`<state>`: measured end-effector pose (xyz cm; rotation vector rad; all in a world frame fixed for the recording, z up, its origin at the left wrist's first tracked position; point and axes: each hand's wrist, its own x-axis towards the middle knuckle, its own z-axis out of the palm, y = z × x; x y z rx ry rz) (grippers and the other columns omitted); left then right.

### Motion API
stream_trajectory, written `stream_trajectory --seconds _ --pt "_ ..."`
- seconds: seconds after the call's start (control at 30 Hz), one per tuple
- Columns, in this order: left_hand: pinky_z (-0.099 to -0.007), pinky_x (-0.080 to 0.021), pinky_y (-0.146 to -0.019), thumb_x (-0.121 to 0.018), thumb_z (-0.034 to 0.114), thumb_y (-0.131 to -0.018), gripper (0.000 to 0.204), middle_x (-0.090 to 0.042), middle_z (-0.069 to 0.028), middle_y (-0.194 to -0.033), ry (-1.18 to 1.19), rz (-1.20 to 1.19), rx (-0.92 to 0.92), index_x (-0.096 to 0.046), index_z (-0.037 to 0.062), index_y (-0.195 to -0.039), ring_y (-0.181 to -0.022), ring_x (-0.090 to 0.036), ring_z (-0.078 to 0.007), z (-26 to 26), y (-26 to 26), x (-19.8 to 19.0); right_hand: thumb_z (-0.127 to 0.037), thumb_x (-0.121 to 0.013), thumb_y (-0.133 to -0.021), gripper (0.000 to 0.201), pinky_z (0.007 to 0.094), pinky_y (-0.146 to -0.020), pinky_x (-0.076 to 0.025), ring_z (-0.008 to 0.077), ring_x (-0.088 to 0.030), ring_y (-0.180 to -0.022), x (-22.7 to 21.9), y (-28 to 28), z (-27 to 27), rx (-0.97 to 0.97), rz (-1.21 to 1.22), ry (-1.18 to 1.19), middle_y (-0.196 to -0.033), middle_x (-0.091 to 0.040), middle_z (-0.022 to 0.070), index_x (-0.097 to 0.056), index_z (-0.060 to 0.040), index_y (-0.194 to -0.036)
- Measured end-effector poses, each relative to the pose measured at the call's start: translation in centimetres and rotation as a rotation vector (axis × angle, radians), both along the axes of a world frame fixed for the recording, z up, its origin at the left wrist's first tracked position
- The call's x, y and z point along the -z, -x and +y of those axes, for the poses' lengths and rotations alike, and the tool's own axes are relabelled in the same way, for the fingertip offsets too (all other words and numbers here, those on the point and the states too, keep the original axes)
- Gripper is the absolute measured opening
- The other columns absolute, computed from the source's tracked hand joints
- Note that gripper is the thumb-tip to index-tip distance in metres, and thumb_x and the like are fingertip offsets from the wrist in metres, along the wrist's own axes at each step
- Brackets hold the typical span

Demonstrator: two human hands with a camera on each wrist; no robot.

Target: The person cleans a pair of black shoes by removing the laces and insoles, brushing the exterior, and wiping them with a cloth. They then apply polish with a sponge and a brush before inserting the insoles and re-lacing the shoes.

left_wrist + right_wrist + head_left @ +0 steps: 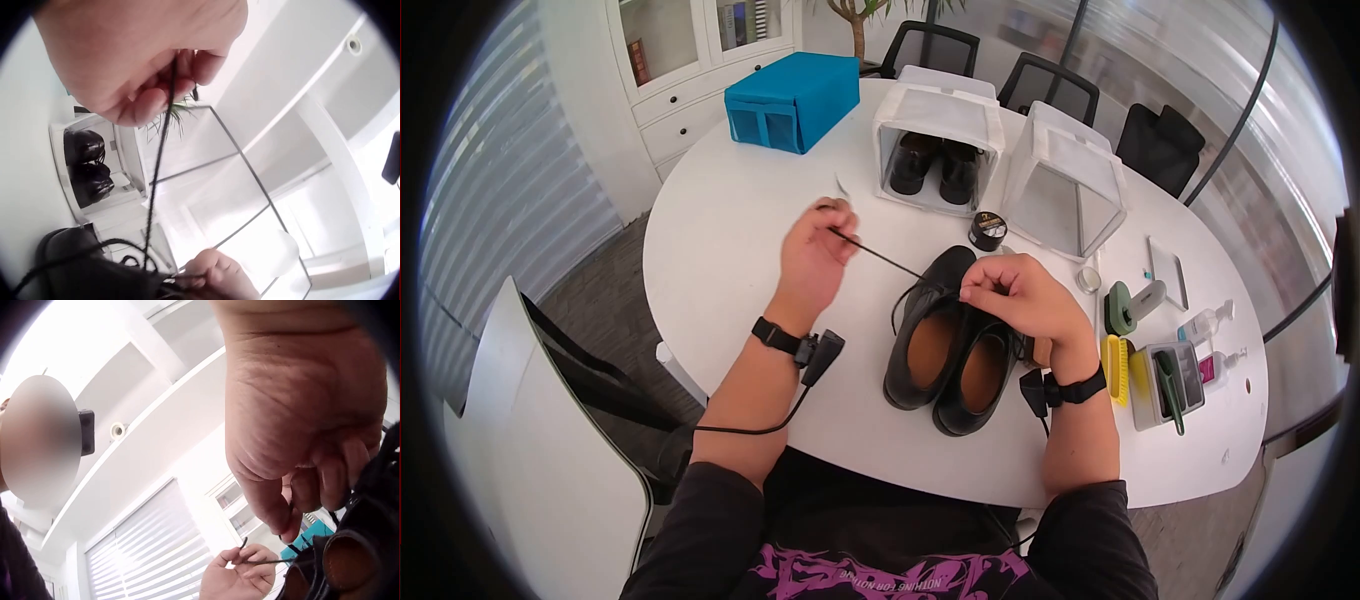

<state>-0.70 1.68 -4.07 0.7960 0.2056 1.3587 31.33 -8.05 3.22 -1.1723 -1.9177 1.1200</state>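
Note:
A pair of black lace-up shoes (949,266) with brown insoles stands on the white table (840,400), toes pointing away from me. My left hand (812,255) is raised to the left of the shoes and grips the end of a black shoelace (878,256). From its curled fingers the lace runs straight down to the left shoe, as the left wrist view also shows. My right hand (1032,300) is over the front of the pair, thumb and forefinger pinching lace close to the knot area. Its other fingers partly hide the right shoe's lacing.
Behind are a teal storage box (820,105), a white box (945,118) holding black shoes (910,170), and another white box (1050,205). A round black tin (988,231) stands near the toes. Rightward lie green (1117,308) and yellow (1113,370) brushes, a grey container (1143,408) and bottles (1200,325).

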Motion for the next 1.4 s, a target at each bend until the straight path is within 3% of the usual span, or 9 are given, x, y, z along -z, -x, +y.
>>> stream_trajectory --seconds 0.17,0.3,0.53,0.7,0.9,1.17,1.23,1.3,1.4 --pt "-0.0332 -0.051 -0.092 -0.068 0.018 -0.106 0.014 -0.066 -0.0001 -0.117 -0.09 0.382 -0.192 -0.067 0.0108 -0.118 -0.109 -0.061 -0.0139 1.0 0.2 1.0 -0.013 -0.072 -0.113 0.017 0.0232 -0.066 -0.044 0.0052 -0.06 -0.078 -0.1 0.1 0.5 -0.078 0.34 0.167 -0.095 -0.072 0.0017 -0.073 -0.0031 -0.1" --pt "-0.039 -0.046 -0.122 -0.082 0.011 -0.103 0.051 -0.066 -0.005 -0.15 -0.599 0.885 -0.056 -0.065 0.0098 -0.151 -0.143 -0.059 -0.0175 -2.8 -2.8 -0.7 -0.008 -0.076 -0.107 0.022 0.0248 -0.069 -0.048 0.0059 -0.064 -0.08 -0.4 0.7 -0.2 0.017 0.218 0.188 -0.083 -0.071 0.0008 -0.066 -0.0048 -0.088" --pt "-0.0367 -0.053 -0.114 -0.078 0.001 -0.096 0.051 -0.069 -0.0086 -0.136 -0.705 0.891 0.172 -0.066 0.007 -0.145 -0.129 -0.066 -0.0209 -4.0 -5.6 1.2 -0.002 -0.077 -0.104 0.037 0.0249 -0.058 -0.042 0.0041 -0.06 -0.067 1.7 -0.2 0.9 -0.067 0.286 -0.108 -0.081 -0.071 0.0037 -0.056 -0.0069 -0.074" --pt "-0.0366 -0.049 -0.117 -0.075 0.0 -0.089 0.051 -0.069 -0.007 -0.135 -0.623 0.934 0.152 -0.066 0.0066 -0.14 -0.129 -0.063 -0.0186 -3.0 -4.7 2.7 -0.015 -0.083 -0.104 0.044 0.0263 -0.054 -0.039 0.0038 -0.052 -0.058 1.2 -2.6 1.7 0.081 0.433 0.166 -0.079 -0.074 0.0059 -0.062 -0.0062 -0.066" --pt "-0.0344 -0.049 -0.108 -0.076 0.007 -0.082 0.055 -0.069 -0.0066 -0.134 -0.619 1.053 0.098 -0.067 0.0071 -0.136 -0.127 -0.063 -0.0195 -3.6 -4.6 1.3 -0.03 -0.094 -0.1 0.048 0.028 -0.055 -0.037 0.0024 -0.046 -0.06 -0.2 -2.1 0.4 0.228 -0.166 -0.05 -0.073 -0.069 -0.0017 -0.068 -0.0033 -0.07" --pt "-0.0358 -0.048 -0.104 -0.079 0.008 -0.083 0.052 -0.069 -0.0047 -0.135 -0.667 1.095 0.076 -0.068 0.0079 -0.135 -0.125 -0.062 -0.0195 -3.5 -4.5 1.2 -0.022 -0.059 -0.118 0.056 0.0255 -0.051 -0.039 0.0091 -0.051 -0.054 -2.4 -5.3 -0.3 -0.131 0.86 0.209 -0.102 -0.08 0.0171 -0.055 -0.0043 -0.065" --pt "-0.0363 -0.048 -0.104 -0.082 0.013 -0.091 0.048 -0.068 -0.0049 -0.135 -0.723 1.066 0.061 -0.069 0.0081 -0.137 -0.125 -0.062 -0.0193 -3.8 -4.5 0.8 -0.026 -0.065 -0.117 0.049 0.0241 -0.048 -0.037 0.0096 -0.051 -0.051 -3.5 -5.1 -0.9 -0.134 0.775 0.195 -0.099 -0.08 0.0135 -0.068 -0.0009 -0.076" --pt "-0.0358 -0.048 -0.103 -0.081 0.015 -0.097 0.043 -0.068 -0.0049 -0.135 -0.699 1.045 0.09 -0.07 0.0083 -0.138 -0.125 -0.062 -0.019 -3.9 -4.4 0.3 -0.028 -0.071 -0.116 0.039 0.0248 -0.054 -0.044 0.0121 -0.056 -0.057 -4.2 -3.1 -1.2 0.274 0.036 0.052 -0.1 -0.081 0.0095 -0.08 0.0012 -0.091" --pt "-0.034 -0.049 -0.102 -0.076 0.016 -0.107 0.031 -0.069 -0.0048 -0.134 -0.639 0.975 0.152 -0.074 0.0079 -0.137 -0.123 -0.062 -0.0181 -3.5 -4.6 0.7 -0.022 -0.084 -0.106 0.02 0.031 -0.068 -0.053 0.0157 -0.064 -0.073 -0.9 -1.8 0.1 0.203 -0.064 -0.262 -0.091 -0.078 0.0046 -0.086 -0.0018 -0.109"
